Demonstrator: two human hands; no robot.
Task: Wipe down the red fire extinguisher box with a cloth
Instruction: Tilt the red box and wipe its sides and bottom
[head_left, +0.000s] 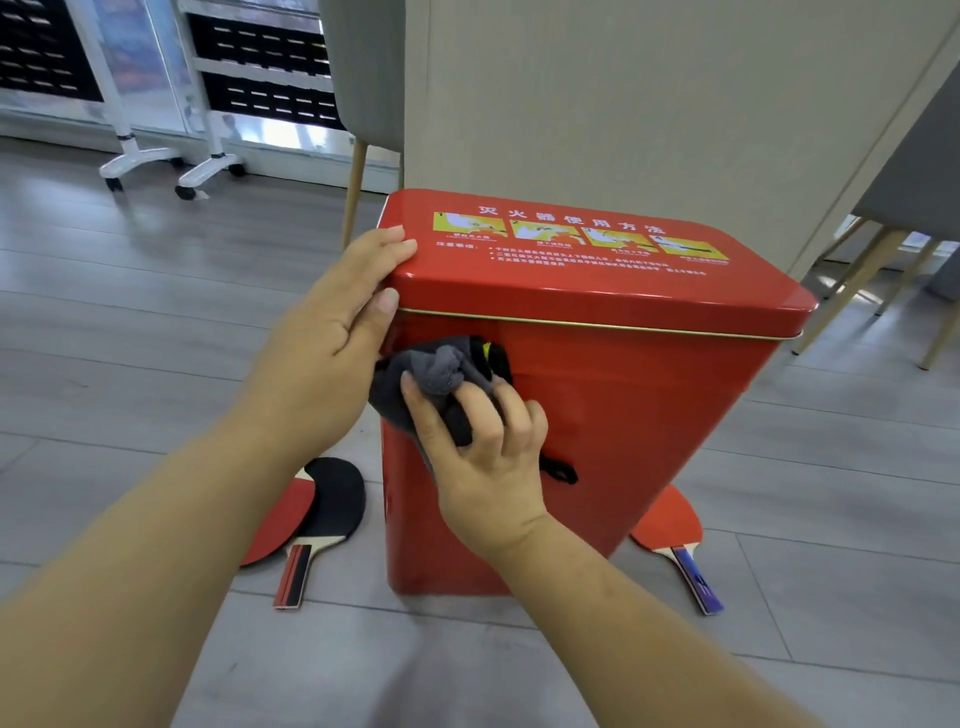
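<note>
The red fire extinguisher box stands upright on the grey floor, its lid printed with yellow instruction pictures. My left hand grips the lid's near left corner, fingers on top and thumb on the front edge. My right hand holds a bunched dark grey cloth against the upper left of the box's front face. A black handle on that face is partly hidden behind the cloth and my fingers.
Two table tennis paddles lie on the floor left of the box, and another paddle lies at its right. A beige panel rises behind the box. Chair legs stand at the right, wheeled stands at the back left.
</note>
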